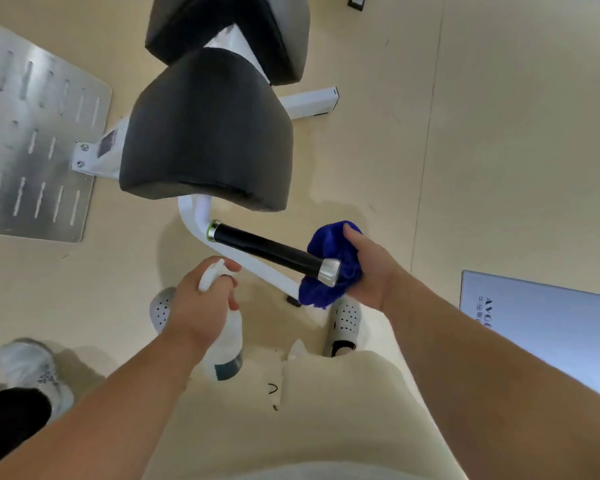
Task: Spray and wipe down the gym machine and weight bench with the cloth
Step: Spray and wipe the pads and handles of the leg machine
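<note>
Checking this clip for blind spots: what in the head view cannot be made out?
Head view:
- Label of the spray bottle: hidden by the left hand gripping it.
- blue cloth: partly behind the handle and the right hand.
- Lettering on the grey panel: partly covered by the right forearm, too small.
- upper pad: cut off by the top edge.

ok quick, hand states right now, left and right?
Left hand: closed around the spray bottle, finger at the trigger.
Right hand: gripping the blue cloth at the end of the black handle.
</note>
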